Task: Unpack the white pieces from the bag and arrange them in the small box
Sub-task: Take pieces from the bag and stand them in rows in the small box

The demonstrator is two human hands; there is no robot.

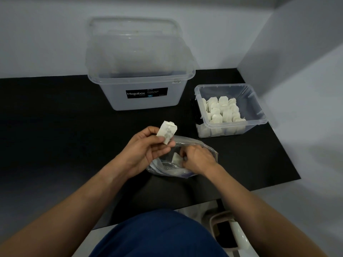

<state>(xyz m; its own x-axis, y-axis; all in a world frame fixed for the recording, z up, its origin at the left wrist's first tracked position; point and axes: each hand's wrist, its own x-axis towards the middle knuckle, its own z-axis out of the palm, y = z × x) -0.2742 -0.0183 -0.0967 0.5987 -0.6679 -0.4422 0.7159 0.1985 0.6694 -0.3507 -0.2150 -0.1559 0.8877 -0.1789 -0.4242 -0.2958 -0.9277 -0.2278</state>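
While my left hand [148, 148] pinches one white piece [167, 133] between thumb and curled fingers, just above the bag [210, 152], my right hand [198, 160] is in the bag's mouth. Its fingers curl against a second piece [176, 158]; whether they grip it I cannot tell. The one bag lies on the black mat [55, 127]. Farther back on the right stands the small box [260, 113], its packed pieces [222, 110] upright in rows, too crowded to count. One big box [141, 101] stands to its left.

The right hand [199, 160] half hides a bagged white piece [176, 158]; the label [147, 92] has unreadable small print.
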